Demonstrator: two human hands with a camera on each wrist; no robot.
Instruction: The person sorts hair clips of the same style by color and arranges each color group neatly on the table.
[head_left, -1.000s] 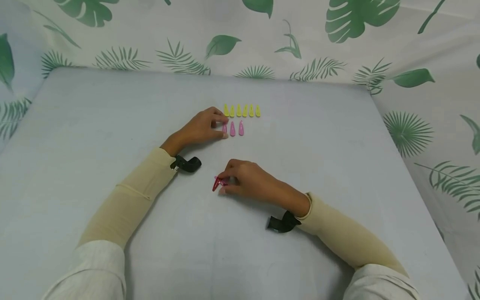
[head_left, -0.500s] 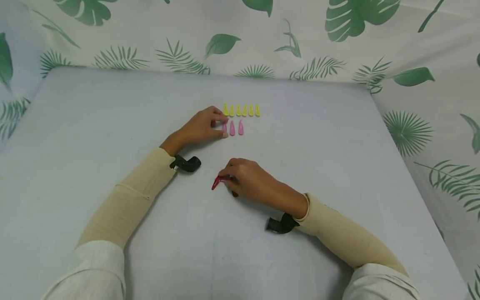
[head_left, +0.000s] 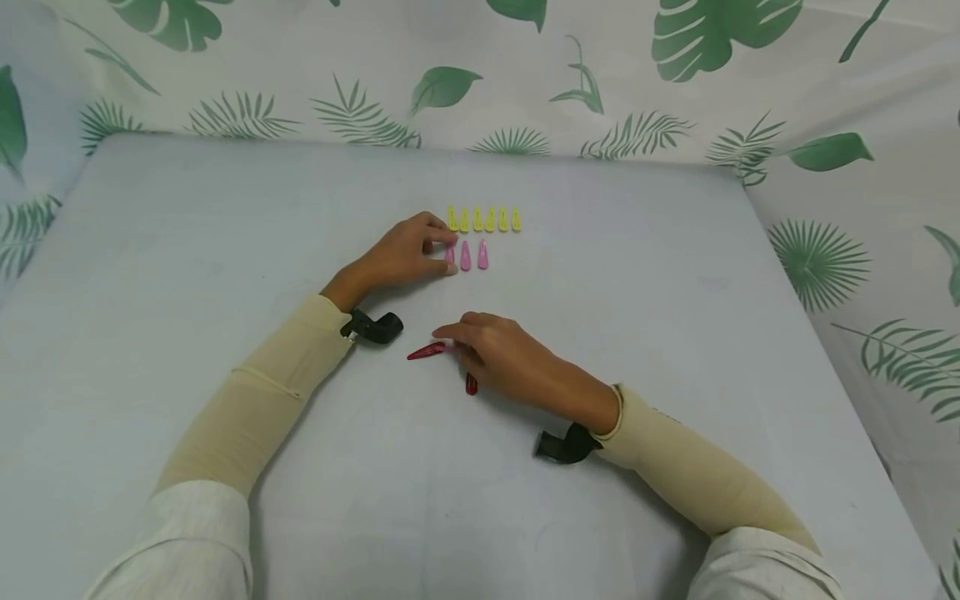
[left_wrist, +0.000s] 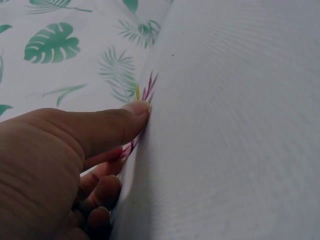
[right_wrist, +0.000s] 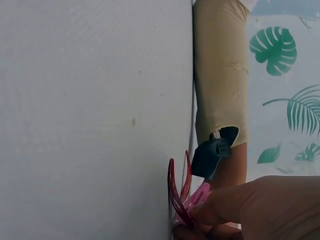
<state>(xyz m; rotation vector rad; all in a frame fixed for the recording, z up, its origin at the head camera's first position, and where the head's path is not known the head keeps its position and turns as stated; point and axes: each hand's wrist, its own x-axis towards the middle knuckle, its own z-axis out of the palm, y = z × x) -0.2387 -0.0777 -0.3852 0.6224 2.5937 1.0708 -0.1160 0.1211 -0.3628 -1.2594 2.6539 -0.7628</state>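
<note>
My left hand [head_left: 408,250] holds the leftmost pink hair clip [head_left: 450,254] on the table, thumb at its near end and forefinger at its far end. In the left wrist view, the thumb [left_wrist: 122,125] hides part of the pink clips. My right hand [head_left: 502,354] pinches several snap hair clips just nearer to me. A red clip [head_left: 426,352] sticks out to the left from its fingertips, and a dark red one [head_left: 471,384] shows below the palm. The right wrist view shows a pink clip [right_wrist: 199,196] beside a red clip [right_wrist: 175,187] at the fingertips.
Two more pink clips [head_left: 466,256] lie in line to the right of the left hand. Behind them runs a row of several yellow hair clips [head_left: 490,220]. A leaf-printed cloth [head_left: 525,75] hangs behind the pale table [head_left: 637,250].
The red clip at the right fingertips has swung from pointing down-left to nearly level, and the right forefinger has straightened. A dark red clip has come into view below the palm. The left hand stays put.
</note>
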